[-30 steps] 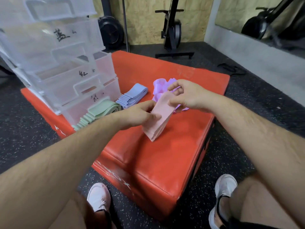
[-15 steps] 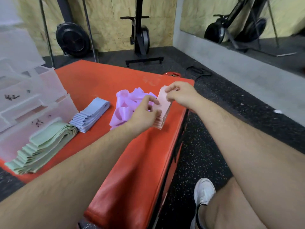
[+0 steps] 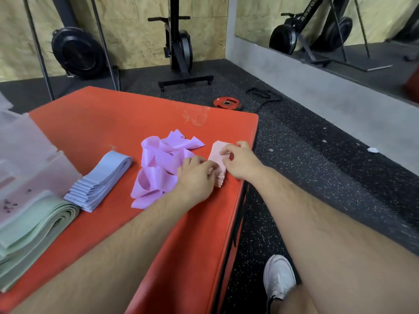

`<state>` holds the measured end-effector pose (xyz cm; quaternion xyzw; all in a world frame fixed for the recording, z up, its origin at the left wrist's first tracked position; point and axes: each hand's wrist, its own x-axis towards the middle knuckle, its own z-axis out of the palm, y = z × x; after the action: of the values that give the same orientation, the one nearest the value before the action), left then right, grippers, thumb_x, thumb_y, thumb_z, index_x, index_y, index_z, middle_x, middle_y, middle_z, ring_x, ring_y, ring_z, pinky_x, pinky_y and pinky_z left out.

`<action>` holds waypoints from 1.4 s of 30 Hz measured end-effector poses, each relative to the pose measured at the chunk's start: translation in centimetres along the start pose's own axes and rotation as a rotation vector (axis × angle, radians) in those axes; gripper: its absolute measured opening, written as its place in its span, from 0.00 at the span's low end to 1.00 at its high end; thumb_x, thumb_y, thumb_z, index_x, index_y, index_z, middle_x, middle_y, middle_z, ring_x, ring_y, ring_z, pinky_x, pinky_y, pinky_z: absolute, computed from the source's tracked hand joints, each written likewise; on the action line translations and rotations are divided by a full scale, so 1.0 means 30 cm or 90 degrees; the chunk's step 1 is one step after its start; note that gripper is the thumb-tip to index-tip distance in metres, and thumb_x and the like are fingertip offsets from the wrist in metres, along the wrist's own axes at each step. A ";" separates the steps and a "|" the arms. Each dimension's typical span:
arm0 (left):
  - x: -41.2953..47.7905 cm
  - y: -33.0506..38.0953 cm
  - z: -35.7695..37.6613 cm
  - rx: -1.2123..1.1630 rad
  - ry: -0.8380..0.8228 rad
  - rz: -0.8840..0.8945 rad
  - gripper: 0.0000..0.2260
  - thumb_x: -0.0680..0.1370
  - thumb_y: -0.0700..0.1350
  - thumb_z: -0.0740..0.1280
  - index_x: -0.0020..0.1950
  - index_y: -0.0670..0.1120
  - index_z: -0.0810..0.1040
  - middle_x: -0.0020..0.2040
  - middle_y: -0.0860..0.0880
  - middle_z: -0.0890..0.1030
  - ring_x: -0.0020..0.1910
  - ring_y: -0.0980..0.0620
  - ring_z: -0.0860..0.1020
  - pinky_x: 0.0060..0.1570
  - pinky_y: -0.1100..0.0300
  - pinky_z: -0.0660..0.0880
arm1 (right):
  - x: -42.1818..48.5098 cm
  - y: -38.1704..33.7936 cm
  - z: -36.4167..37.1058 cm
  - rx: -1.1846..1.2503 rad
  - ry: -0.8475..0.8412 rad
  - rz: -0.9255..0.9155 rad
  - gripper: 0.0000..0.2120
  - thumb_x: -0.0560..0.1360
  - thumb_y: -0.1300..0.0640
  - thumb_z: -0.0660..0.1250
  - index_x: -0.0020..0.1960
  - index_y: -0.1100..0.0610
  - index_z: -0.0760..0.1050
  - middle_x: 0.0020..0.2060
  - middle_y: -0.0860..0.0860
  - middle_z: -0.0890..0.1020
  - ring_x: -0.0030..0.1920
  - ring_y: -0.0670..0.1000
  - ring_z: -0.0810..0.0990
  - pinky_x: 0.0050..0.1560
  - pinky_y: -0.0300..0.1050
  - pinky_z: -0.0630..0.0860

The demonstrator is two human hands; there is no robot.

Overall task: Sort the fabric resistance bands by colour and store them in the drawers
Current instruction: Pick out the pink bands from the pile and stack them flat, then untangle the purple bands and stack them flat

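Scanning from the left, I see the clear drawers [image 3: 27, 155], then folded green bands [image 3: 34, 225], folded blue bands [image 3: 102, 177] and a loose heap of purple bands [image 3: 158, 164] on the orange box [image 3: 102, 123]. A second ago the pink bands [image 3: 217, 150] were held up in the air; now the stack lies on the box near its right edge. The left hand [image 3: 197, 175] curls round its near end and the right hand [image 3: 242, 164] pinches its top. I judge pink sorted, with purple left to fold.
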<state>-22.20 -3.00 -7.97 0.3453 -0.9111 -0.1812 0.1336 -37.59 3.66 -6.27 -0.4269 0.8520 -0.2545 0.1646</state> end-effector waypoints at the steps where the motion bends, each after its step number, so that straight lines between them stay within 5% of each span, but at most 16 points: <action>1: 0.002 -0.011 -0.001 -0.002 -0.003 0.007 0.12 0.81 0.53 0.60 0.62 0.59 0.78 0.64 0.54 0.73 0.66 0.47 0.66 0.62 0.53 0.61 | 0.002 -0.003 -0.001 -0.031 -0.012 0.004 0.12 0.78 0.53 0.64 0.60 0.43 0.77 0.77 0.52 0.56 0.57 0.56 0.78 0.56 0.49 0.78; 4: 0.006 -0.024 -0.008 -0.009 -0.006 0.030 0.12 0.82 0.54 0.59 0.63 0.58 0.77 0.66 0.54 0.72 0.67 0.47 0.67 0.62 0.53 0.61 | -0.015 -0.038 -0.025 -0.111 -0.036 -0.019 0.16 0.79 0.49 0.63 0.66 0.44 0.75 0.79 0.53 0.53 0.73 0.60 0.65 0.71 0.51 0.67; 9: 0.012 -0.028 -0.039 -0.029 0.033 0.072 0.17 0.78 0.46 0.63 0.67 0.52 0.75 0.64 0.51 0.74 0.64 0.46 0.70 0.58 0.53 0.62 | -0.086 -0.086 -0.044 -0.204 -0.081 -0.069 0.21 0.81 0.50 0.59 0.73 0.44 0.69 0.77 0.54 0.58 0.74 0.60 0.59 0.74 0.54 0.62; 15: -0.033 -0.048 -0.105 0.007 0.048 0.090 0.18 0.77 0.46 0.65 0.67 0.50 0.75 0.65 0.48 0.75 0.64 0.43 0.71 0.59 0.51 0.65 | -0.144 -0.180 -0.037 -0.243 -0.066 -0.121 0.23 0.79 0.49 0.60 0.74 0.44 0.67 0.69 0.53 0.70 0.71 0.60 0.64 0.68 0.56 0.68; 20: -0.106 -0.169 -0.232 0.143 0.014 0.099 0.24 0.73 0.60 0.60 0.68 0.58 0.74 0.66 0.49 0.72 0.65 0.43 0.70 0.62 0.50 0.65 | -0.151 -0.272 -0.027 -0.275 -0.073 -0.158 0.25 0.78 0.49 0.62 0.74 0.42 0.66 0.67 0.51 0.75 0.69 0.58 0.69 0.65 0.50 0.70; 24: -0.167 -0.300 -0.281 0.207 -0.138 0.050 0.29 0.71 0.64 0.69 0.71 0.62 0.69 0.67 0.52 0.71 0.65 0.45 0.71 0.62 0.49 0.70 | -0.143 -0.332 -0.005 -0.296 -0.116 -0.193 0.27 0.76 0.57 0.62 0.74 0.42 0.67 0.66 0.46 0.77 0.63 0.54 0.75 0.52 0.44 0.71; 28: -0.176 -0.360 -0.291 0.103 -0.144 0.068 0.17 0.72 0.56 0.73 0.59 0.54 0.78 0.52 0.51 0.76 0.54 0.47 0.76 0.52 0.53 0.74 | -0.129 -0.352 -0.009 -0.311 -0.154 -0.185 0.26 0.75 0.60 0.63 0.71 0.42 0.71 0.64 0.42 0.78 0.54 0.51 0.78 0.51 0.45 0.76; 32: -0.165 -0.341 -0.306 0.081 -0.112 0.103 0.04 0.77 0.47 0.69 0.43 0.50 0.76 0.37 0.57 0.69 0.41 0.53 0.73 0.38 0.63 0.63 | -0.121 -0.359 0.013 -0.281 -0.198 -0.175 0.23 0.75 0.60 0.67 0.68 0.45 0.74 0.61 0.43 0.77 0.37 0.44 0.74 0.35 0.40 0.69; 36: -0.145 -0.354 -0.339 0.099 -0.080 0.089 0.06 0.77 0.45 0.66 0.41 0.48 0.72 0.40 0.50 0.71 0.44 0.44 0.75 0.44 0.51 0.71 | -0.104 -0.377 0.055 -0.255 -0.196 -0.176 0.23 0.71 0.51 0.74 0.65 0.43 0.76 0.59 0.45 0.77 0.54 0.51 0.79 0.53 0.46 0.78; 42: -0.135 -0.386 -0.406 0.095 0.018 0.105 0.02 0.75 0.41 0.65 0.45 0.44 0.77 0.40 0.50 0.69 0.39 0.46 0.70 0.43 0.52 0.68 | -0.063 -0.373 0.141 -0.205 -0.122 -0.236 0.03 0.76 0.51 0.68 0.46 0.49 0.79 0.44 0.48 0.81 0.48 0.55 0.80 0.44 0.47 0.75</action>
<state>-8.05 -11.21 -2.40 0.2807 -0.9454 -0.0962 0.1350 -27.18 -1.72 -3.20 -0.6187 0.7692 -0.0996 0.1250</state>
